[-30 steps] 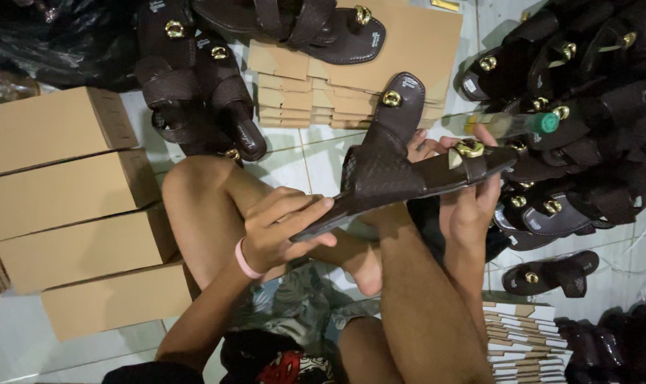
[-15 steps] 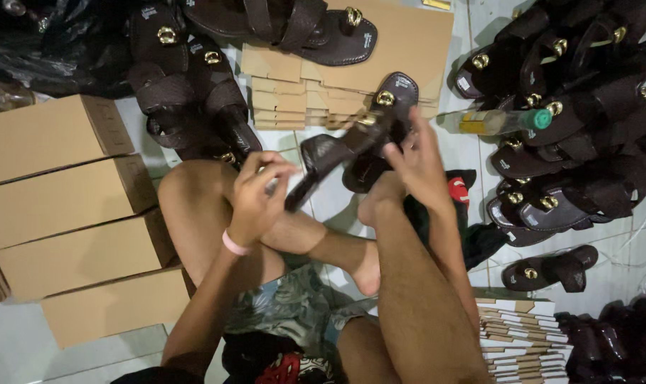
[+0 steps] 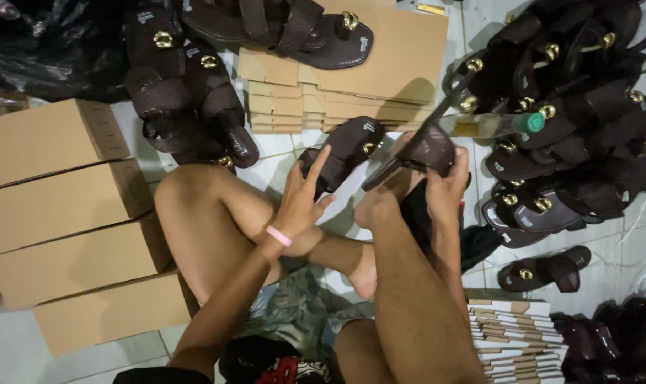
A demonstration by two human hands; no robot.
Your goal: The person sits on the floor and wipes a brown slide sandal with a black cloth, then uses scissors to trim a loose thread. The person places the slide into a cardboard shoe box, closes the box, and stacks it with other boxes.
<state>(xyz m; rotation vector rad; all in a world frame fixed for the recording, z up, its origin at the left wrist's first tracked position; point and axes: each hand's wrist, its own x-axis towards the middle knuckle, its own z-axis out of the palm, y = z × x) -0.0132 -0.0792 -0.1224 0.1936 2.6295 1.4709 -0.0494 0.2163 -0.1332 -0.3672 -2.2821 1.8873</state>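
The person sits cross-legged on the tiled floor [image 3: 294,160] with a dark brown sandal in each hand. The left hand [image 3: 299,201] grips one sandal [image 3: 348,151] by its heel end, thumb and fingers closed round the sole edge with the forefinger raised along it; its gold buckle faces up and its toe points away over the knees. The right hand [image 3: 444,190] closes round the second sandal [image 3: 421,153], held tilted on edge just beside the first, the two not quite touching. Judging by how things lie, the pairing is mid-way: a big heap of loose sandals [image 3: 572,121] to the right is unsorted, one lone sandal [image 3: 547,269] lies apart on the floor below it, and more sandals [image 3: 188,99] sit at upper left. Nothing shows a sandal going into a box yet. To the left, four closed plain brown cardboard boxes [image 3: 67,235] are stacked in a stepped row, long and rectangular, with no label that can be made out. At top centre lies a stack of flat folded brown cartons [image 3: 323,107], with a sandal resting on a larger flat cardboard sheet [image 3: 401,50] behind it. At lower right another pile of flattened cartons [image 3: 511,338] shows white and brown edges. A clear bottle with a green cap [image 3: 493,125] lies against the heap.
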